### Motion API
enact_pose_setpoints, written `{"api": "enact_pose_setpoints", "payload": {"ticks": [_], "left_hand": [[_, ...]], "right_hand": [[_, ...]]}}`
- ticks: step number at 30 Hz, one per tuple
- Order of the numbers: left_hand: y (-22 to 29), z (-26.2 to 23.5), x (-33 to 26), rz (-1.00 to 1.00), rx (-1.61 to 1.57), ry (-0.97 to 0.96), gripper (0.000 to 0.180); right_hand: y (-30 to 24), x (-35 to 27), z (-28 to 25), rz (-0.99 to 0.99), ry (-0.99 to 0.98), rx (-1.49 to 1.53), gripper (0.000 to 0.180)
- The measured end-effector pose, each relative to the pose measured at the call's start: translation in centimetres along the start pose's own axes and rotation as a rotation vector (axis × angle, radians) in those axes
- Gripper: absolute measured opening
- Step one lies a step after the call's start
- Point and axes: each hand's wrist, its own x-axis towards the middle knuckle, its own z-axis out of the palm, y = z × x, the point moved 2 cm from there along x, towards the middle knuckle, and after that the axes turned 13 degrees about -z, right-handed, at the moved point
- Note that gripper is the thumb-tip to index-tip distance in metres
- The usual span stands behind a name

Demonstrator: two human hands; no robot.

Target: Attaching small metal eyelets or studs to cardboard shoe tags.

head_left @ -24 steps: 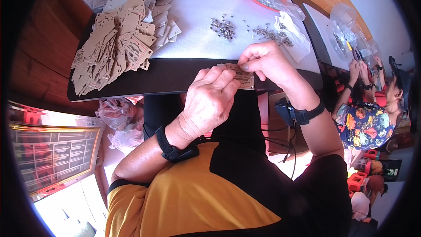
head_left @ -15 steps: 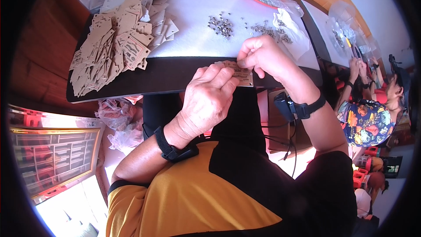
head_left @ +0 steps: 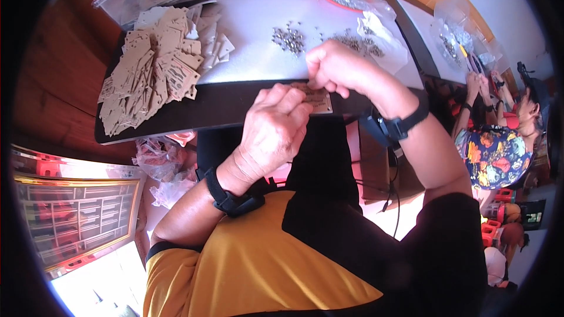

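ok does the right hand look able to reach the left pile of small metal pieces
Probably yes: the right hand is close by, and nothing visible stands between it and the left pile of small metal pieces, though it is at the brown card.

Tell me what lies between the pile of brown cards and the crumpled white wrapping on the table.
In the head view, a pile of small metal pieces, then a looser scatter of them, lies on the white sheet.

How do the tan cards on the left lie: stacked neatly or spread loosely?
Spread loosely: the tan cards overlap at differing angles, in a heap with ragged edges on the table.
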Motion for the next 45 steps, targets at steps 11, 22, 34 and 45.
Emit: {"api": "enact_pose_setpoints", "payload": {"ticks": [11,22,34,45], "left_hand": [[0.3,0.1,-0.4,-0.011,0.02,0.018,0.02],[-0.3,0.0,-0.1,-0.018,0.005,0.0,0.018],[0.3,0.3,-0.3,-0.039,0.005,0.068,0.015],[0.2,0.1,-0.5,-0.068,-0.039,0.054,0.021]], "right_hand": [[0.0,-0.4,1.3,-0.015,0.054,-0.116,0.006],[-2.4,1.4,-0.2,0.046,-0.166,-0.215,0.013],[0.5,0.2,-3.7,-0.088,0.321,-0.214,0.004],[2.1,5.2,-5.8,-0.046,0.344,-0.72,0.006]]}}
